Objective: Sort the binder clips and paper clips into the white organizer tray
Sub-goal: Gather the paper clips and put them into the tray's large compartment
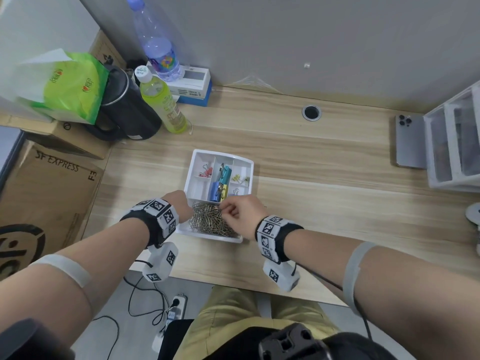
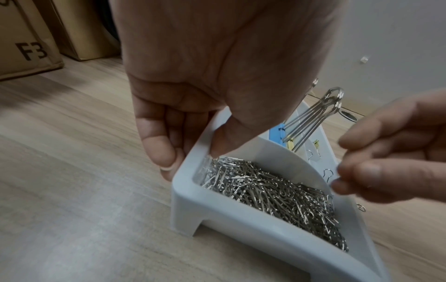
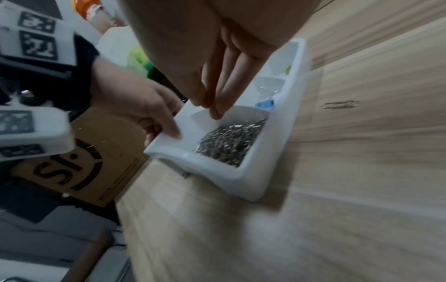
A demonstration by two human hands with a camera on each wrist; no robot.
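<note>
White organizer tray (image 1: 248, 162) (left hand (image 1: 179, 203) grips its wall; right hand (image 1: 241, 210) pinches above paper clips (image 1: 210, 220)) sits clear of bottles (image 1: 162, 103).

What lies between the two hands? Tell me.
The heap of paper clips in the near compartment of the white tray, seen in the head view. The left hand grips the tray's rim; the right hand pinches above the heap.

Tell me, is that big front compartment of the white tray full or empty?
Fairly full: a heap of silver paper clips covers the front compartment of the white tray, hiding its floor except at the left end.
</note>
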